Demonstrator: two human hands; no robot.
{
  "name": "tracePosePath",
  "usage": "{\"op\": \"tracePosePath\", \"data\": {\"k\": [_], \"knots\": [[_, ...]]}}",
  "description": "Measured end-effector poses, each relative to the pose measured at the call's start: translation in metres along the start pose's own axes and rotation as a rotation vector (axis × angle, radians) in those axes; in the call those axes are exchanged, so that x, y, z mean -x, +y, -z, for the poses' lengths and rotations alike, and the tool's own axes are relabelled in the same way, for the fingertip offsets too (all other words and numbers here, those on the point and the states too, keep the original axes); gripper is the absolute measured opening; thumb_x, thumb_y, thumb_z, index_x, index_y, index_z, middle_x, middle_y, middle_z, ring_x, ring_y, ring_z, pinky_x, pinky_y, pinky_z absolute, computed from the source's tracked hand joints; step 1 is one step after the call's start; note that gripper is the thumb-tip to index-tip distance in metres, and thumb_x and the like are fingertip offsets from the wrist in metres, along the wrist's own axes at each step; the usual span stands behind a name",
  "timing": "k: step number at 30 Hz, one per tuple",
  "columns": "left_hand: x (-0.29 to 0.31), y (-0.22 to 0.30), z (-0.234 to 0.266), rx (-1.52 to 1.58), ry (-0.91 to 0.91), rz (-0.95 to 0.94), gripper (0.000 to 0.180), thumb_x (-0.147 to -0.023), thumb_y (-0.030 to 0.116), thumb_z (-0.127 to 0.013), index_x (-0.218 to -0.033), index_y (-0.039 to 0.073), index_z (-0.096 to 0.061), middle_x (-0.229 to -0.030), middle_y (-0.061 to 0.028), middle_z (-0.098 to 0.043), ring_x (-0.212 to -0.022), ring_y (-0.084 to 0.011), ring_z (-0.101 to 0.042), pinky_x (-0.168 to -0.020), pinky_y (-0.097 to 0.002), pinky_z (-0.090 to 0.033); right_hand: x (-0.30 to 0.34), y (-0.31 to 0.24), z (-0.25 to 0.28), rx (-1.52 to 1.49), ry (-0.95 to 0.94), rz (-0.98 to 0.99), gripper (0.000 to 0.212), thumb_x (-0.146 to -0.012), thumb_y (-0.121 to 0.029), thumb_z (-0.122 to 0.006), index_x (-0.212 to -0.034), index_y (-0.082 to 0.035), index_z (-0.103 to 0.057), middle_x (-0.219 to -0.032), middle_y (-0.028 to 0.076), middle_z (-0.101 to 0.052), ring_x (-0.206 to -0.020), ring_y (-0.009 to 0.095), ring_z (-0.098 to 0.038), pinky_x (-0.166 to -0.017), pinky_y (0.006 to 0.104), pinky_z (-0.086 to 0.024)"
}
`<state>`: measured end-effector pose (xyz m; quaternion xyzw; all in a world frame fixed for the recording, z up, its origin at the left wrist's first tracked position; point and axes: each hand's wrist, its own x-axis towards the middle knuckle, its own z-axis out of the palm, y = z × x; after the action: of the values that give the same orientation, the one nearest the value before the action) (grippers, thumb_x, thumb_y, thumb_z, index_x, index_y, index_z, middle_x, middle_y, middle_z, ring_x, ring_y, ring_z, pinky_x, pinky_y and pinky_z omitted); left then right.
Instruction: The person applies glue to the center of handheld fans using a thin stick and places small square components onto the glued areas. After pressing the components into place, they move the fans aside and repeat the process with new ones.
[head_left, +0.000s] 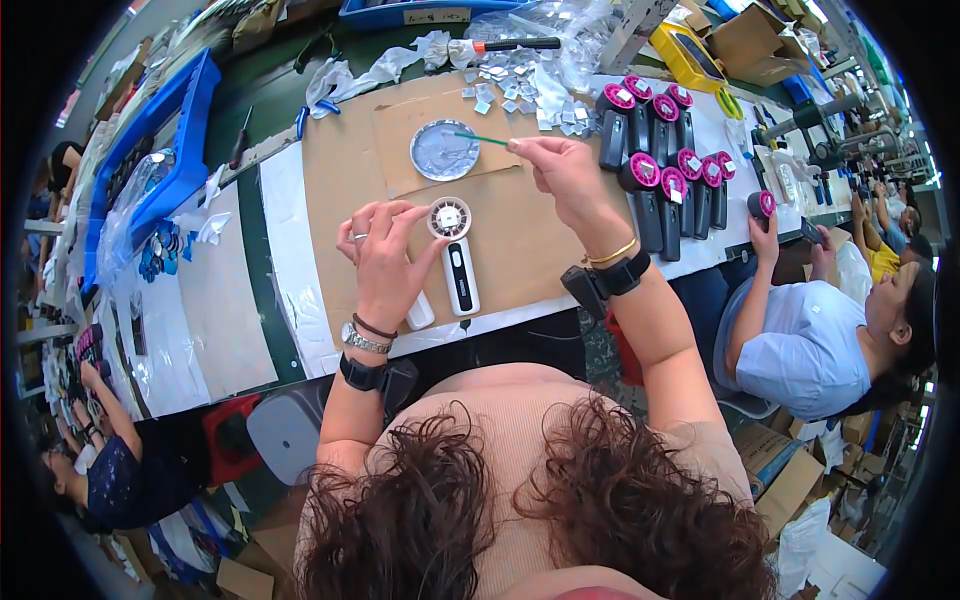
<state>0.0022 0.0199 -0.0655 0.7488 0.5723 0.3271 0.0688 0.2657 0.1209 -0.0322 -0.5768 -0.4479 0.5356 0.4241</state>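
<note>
A white handheld fan (460,275) lies on the cardboard in front of me, its round head carrying a small white square at the centre. My left hand (385,250) grips the edge of that head between thumb and forefinger. Part of a second white handle (420,312) shows below this hand, the rest hidden. My right hand (565,175) pinches a thin green stick (485,138). The stick's far end is over a round dish (414,160) of grey paste, touching it as far as I can tell.
Several dark fans with pink heads (645,172) stand grouped at the right. Small pale squares (515,92) lie scattered beyond the dish. A blue crate (150,165) is at the left; a screwdriver (240,138) lies nearby. A co-worker (805,340) sits at the right.
</note>
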Motion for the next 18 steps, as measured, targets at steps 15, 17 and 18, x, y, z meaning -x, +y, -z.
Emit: {"op": "tracePosePath", "data": {"k": [15,17,18], "knots": [[0.0,-0.002,-0.003,-0.009,0.015,-0.053,0.046,-0.084,0.034,-0.093,-0.125,0.019,-0.077,-0.13,0.0008,-0.069,-0.135,-0.0246,-0.055,-0.121,-0.0494,-0.022,-0.008,0.017,0.002,-0.138,0.02,-0.059,0.024,-0.102,-0.023,-0.081,-0.107,0.0,-0.084,-0.072,-0.008,-0.059,-0.057,0.001,-0.043,-0.051,0.0239,-0.031],[0.001,-0.003,-0.006,-0.012,0.018,-0.051,0.046,-0.084,0.033,-0.093,-0.125,0.018,-0.077,-0.132,0.0002,-0.07,-0.136,-0.025,-0.055,-0.122,-0.049,-0.022,-0.023,0.04,0.0,0.147,0.067,0.214,0.027,-0.1,-0.026,-0.083,-0.101,0.001,-0.086,-0.077,-0.005,-0.069,-0.066,0.003,-0.055,-0.057,0.0256,-0.043],[0.0,-0.001,-0.008,0.015,0.001,-0.104,0.046,-0.084,0.033,-0.093,-0.125,0.018,-0.077,-0.132,0.0002,-0.07,-0.136,-0.025,-0.055,-0.122,-0.049,-0.022,-0.022,0.041,0.002,0.182,0.074,0.215,0.027,-0.099,-0.026,-0.083,-0.098,0.0,-0.086,-0.078,-0.004,-0.072,-0.069,0.003,-0.058,-0.06,0.0275,-0.047]]}}
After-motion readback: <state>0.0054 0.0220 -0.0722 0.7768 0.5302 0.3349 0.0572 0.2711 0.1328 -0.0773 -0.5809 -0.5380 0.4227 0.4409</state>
